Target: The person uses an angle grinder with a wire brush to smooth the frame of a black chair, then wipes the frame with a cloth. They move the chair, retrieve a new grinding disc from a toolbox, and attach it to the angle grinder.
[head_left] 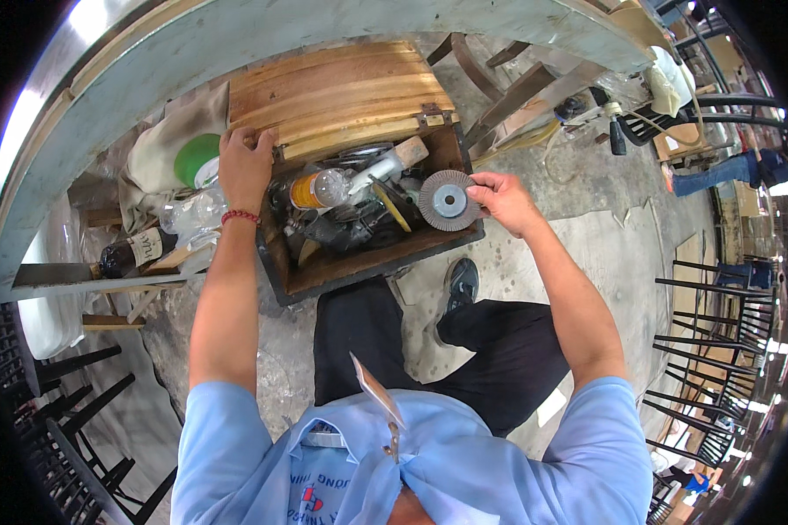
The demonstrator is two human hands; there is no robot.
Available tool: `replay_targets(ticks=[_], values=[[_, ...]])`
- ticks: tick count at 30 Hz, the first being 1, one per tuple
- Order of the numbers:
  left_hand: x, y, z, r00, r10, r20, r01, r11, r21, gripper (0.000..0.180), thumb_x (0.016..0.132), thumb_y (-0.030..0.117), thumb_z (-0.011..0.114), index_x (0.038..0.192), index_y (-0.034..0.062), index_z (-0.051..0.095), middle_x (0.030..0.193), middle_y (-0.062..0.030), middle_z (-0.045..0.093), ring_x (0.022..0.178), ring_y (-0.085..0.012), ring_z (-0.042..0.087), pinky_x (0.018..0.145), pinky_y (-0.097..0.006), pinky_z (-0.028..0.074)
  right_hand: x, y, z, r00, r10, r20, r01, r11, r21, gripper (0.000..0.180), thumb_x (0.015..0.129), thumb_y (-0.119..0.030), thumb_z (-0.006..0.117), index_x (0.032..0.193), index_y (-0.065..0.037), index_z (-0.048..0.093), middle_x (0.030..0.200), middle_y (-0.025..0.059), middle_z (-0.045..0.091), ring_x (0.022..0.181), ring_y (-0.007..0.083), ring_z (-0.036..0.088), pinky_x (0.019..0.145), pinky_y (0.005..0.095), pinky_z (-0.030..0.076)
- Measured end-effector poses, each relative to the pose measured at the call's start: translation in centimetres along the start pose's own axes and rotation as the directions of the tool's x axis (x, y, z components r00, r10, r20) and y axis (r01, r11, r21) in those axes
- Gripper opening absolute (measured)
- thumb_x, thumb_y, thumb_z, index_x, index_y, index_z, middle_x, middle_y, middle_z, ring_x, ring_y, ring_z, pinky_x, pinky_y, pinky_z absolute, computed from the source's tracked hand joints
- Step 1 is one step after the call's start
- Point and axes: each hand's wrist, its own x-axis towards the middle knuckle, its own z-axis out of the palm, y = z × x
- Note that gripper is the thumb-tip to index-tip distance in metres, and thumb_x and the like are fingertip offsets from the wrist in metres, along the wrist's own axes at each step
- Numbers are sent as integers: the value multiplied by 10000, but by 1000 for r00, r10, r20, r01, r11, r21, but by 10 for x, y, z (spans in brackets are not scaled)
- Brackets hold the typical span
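Observation:
In my right hand (pixel 502 201) I grip a round grey flap disc (pixel 449 201) by its right edge, thumb and fingers closed on the rim. It is held over the right end of a wooden toolbox (pixel 372 278). The hinged plank lid (pixel 337 92) stands back from the box. My left hand (pixel 247 162) rests at the lid's left corner, fingers curled onto its edge. Inside the box lie a clear bottle with an orange label (pixel 318 189), a brush-like tool with a wooden block end (pixel 409 152), a yellow-edged strip (pixel 391 206) and several dark tools, partly hidden.
A grey-blue bench edge (pixel 324 39) arches over the far side. Left of the box are a dark bottle (pixel 137 253), a clear plastic bottle (pixel 188 213) and a green round thing (pixel 197 160). Black chairs (pixel 718 350) stand at the right; a person in jeans (pixel 718 172) is farther off.

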Motion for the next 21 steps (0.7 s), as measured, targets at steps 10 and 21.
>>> replay_targets(ticks=[10,21], values=[[-1,-1,-3,1000,-22,1,22,999,-34,412,811,387,662,999,21,677,1144,-185,604,1043,-351,597,881,-425,484,13,-2,27,991,131,14,-128,931,343,280,940,-202,587,1147,-15,608,989,68,658,861,181,642,718,361,564],[-3,-3,-1,999,-5,-52,5,1000,-8,424,820,410,656,1005,29,675,1133,-154,604,1022,-347,598,855,-405,485,62,-52,133,981,143,129,-193,760,620,275,917,-109,546,1121,75,546,1049,183,636,901,286,674,752,390,589]])
